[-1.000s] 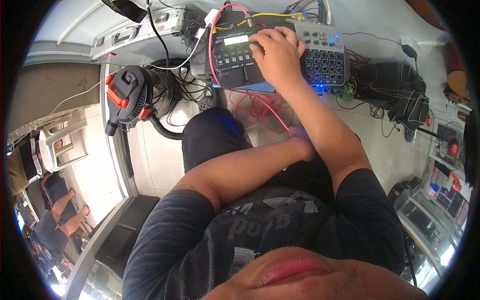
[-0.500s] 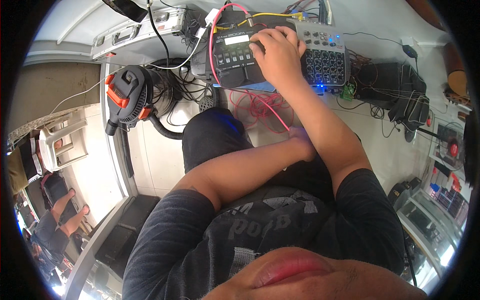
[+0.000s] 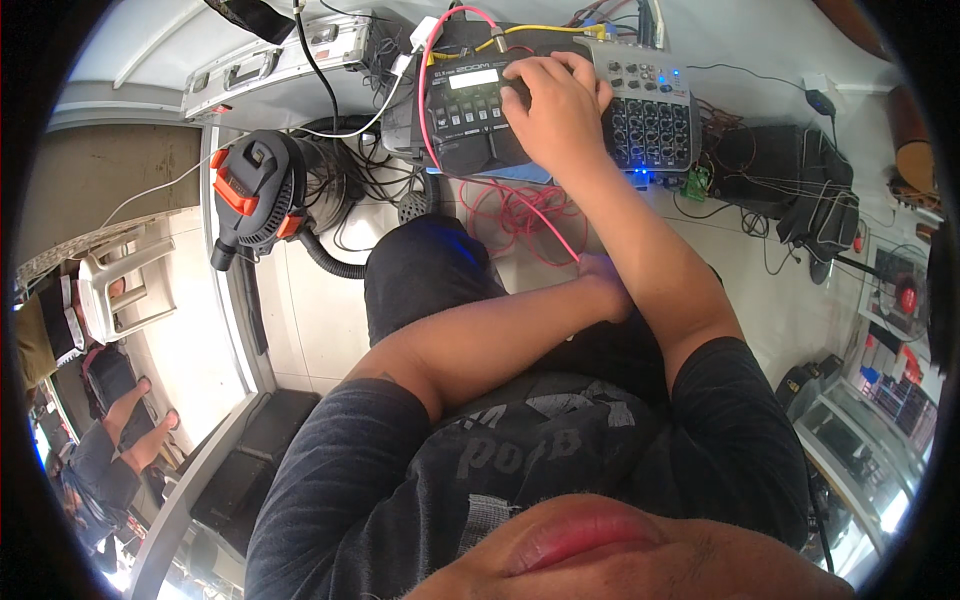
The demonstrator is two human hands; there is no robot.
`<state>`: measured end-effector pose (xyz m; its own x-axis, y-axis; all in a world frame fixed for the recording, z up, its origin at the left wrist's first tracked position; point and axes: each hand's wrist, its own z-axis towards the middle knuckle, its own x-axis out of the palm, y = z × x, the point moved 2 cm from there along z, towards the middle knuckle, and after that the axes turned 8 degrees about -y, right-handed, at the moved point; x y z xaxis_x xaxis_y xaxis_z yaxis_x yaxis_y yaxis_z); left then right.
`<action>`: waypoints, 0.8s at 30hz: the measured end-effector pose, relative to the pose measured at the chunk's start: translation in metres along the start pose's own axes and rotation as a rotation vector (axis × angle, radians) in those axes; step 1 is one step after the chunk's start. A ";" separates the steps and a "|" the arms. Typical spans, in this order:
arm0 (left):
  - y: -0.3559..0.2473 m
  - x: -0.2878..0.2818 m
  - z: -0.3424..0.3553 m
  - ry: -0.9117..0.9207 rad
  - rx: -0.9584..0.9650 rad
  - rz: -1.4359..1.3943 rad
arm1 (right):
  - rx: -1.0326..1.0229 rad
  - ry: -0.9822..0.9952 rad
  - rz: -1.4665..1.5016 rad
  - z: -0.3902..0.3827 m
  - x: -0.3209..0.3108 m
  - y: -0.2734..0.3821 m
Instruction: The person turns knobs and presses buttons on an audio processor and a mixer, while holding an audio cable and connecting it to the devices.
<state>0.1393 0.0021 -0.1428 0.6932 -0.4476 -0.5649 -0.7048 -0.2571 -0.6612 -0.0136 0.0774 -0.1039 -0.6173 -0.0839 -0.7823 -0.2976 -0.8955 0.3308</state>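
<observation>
My right hand (image 3: 555,105) rests over the upper right part of a black multi-effects pedal (image 3: 468,115). Its thumb and index finger bend together beside the lit white screen (image 3: 474,79); whatever they pinch lies hidden under the fingertips. My left hand (image 3: 602,272) is low, by my lap, partly covered by my right forearm. A pink cable (image 3: 548,222) runs straight up from a loose coil on the floor and into that closed hand. The far end of the pink cable loops over the pedal's top edge, where a metal plug enters.
A grey mixer (image 3: 648,125) with many knobs and blue lights stands right of the pedal. At left are a black and orange vacuum cleaner (image 3: 262,190) and a silver case (image 3: 285,65). Tangled cables, a green circuit board (image 3: 698,182) and dark bags lie around. Another person's legs (image 3: 140,425) show at far left.
The right hand's fingers shift very slightly at the pedal. All else stays put.
</observation>
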 end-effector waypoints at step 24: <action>-0.002 -0.004 -0.002 -0.030 -0.028 -0.034 | -0.020 -0.012 0.004 -0.002 -0.001 -0.002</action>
<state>0.1375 0.0025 -0.1381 0.7206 -0.4121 -0.5576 -0.6846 -0.2954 -0.6664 -0.0105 0.0788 -0.1046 -0.6275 -0.0822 -0.7743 -0.2807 -0.9037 0.3235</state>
